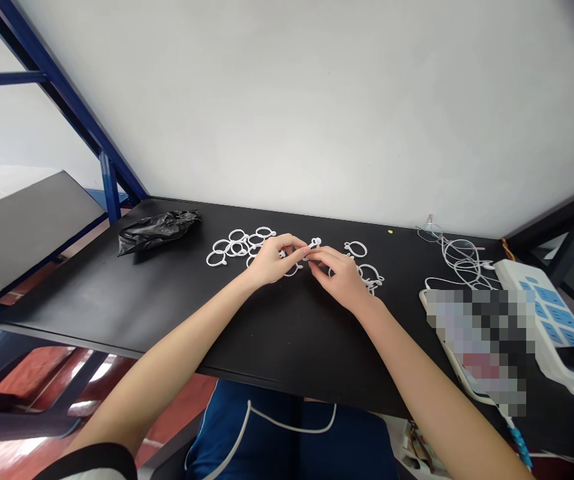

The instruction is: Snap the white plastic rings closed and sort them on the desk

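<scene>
Both my hands meet over the middle of a black table (117, 293). My left hand (274, 259) and my right hand (339, 275) pinch a small white plastic ring (313, 245) between their fingertips. Several loose white rings (239, 247) lie on the table to the left of my left hand. More white rings (364, 261) lie behind and to the right of my right hand, partly hidden by it.
A crumpled black plastic bag (159, 230) lies at the back left. White cables (459, 260) coil at the back right beside a white power strip (547, 313) and a blurred flat object (477, 340). A blue metal frame (109, 180) stands at the left.
</scene>
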Available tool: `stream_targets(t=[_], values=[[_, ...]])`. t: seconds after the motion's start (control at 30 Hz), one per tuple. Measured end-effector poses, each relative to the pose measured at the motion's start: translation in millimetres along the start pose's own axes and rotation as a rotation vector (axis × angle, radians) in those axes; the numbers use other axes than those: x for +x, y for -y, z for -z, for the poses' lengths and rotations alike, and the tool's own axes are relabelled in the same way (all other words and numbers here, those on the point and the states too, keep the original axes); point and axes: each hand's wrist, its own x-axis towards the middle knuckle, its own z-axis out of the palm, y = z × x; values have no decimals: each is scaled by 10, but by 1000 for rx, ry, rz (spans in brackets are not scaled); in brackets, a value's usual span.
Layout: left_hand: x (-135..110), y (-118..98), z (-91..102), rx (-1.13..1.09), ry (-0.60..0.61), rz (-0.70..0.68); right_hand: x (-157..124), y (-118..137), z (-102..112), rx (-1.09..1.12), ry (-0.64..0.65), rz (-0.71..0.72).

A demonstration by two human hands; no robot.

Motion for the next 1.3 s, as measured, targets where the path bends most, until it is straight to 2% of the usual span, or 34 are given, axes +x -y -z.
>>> stream_targets(t=[0.2, 0.37, 0.63, 0.8, 0.97, 1.3], values=[[1, 9, -9, 26, -17, 13, 12, 27, -7, -44, -128, 4], [-10, 2, -15, 53, 1, 7, 18, 51, -2, -13, -274, -61], [-31, 37, -30, 59, 55, -73, 18, 58, 2, -28, -215, -28], [-39, 26, -35, 58, 84, -95, 25, 75, 6, -49, -257, -20], [-40, 27, -33, 56, 96, -103, 20, 50, -13, -35, -295, -88], [-43, 4, -34, 48, 91, -114, 25, 73, -7, -40, -246, -76]])
